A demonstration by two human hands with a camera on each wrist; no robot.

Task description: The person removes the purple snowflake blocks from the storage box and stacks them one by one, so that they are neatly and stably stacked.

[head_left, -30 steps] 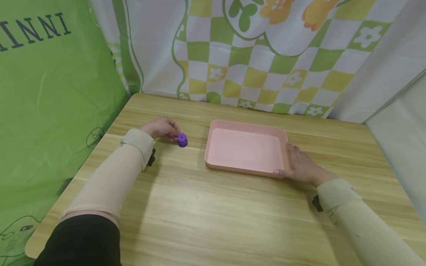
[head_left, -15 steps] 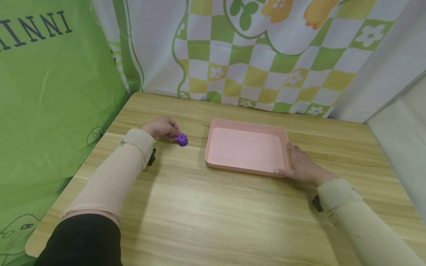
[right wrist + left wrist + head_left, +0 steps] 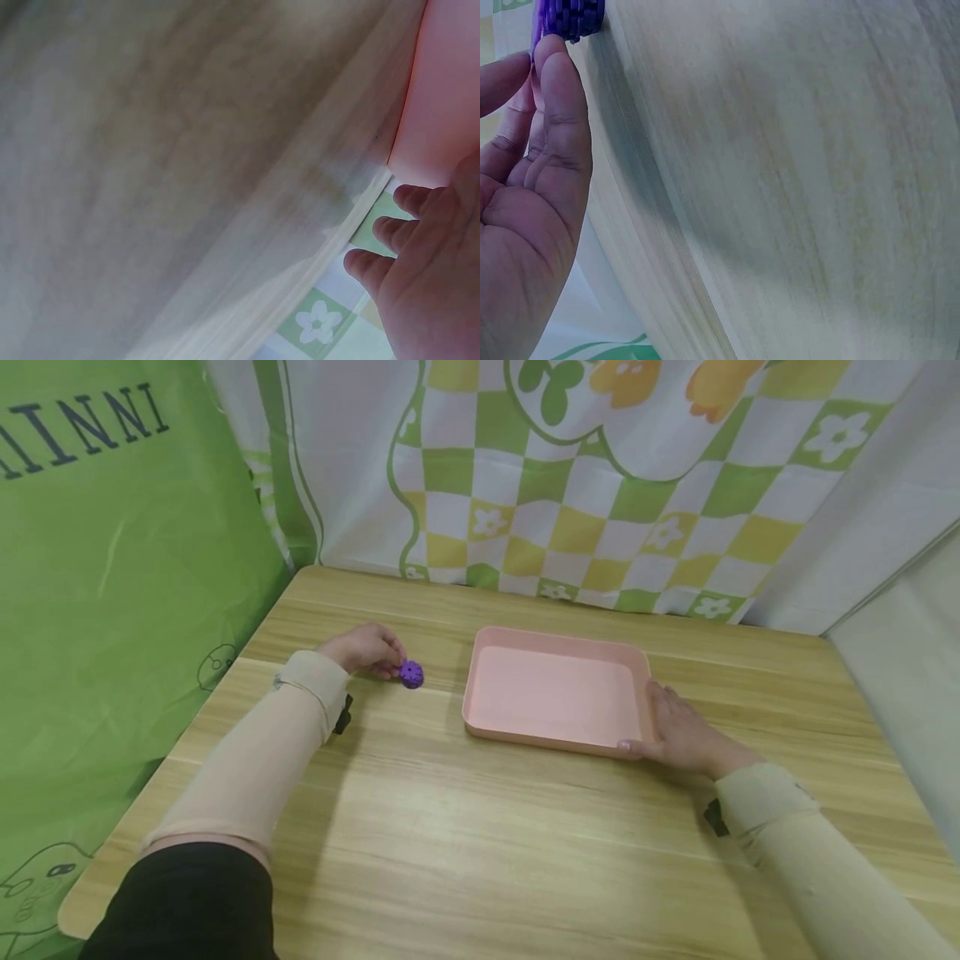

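In the head view, a small stack of purple notched plastic discs is at the fingertips of my left hand, on the table's left side. The left wrist view shows the stacked purple discs edge-on at the top, with a thin purple edge pinched between thumb and fingers. How much of the stack is held is partly hidden. A shallow pink rectangular tray lies at mid-table. My right hand rests against its right end, fingers along the side and thumb at the near right corner.
The wooden table carries both the tray and the discs. A checked flower-print curtain hangs behind its far edge, and a green cloth hangs along the left side.
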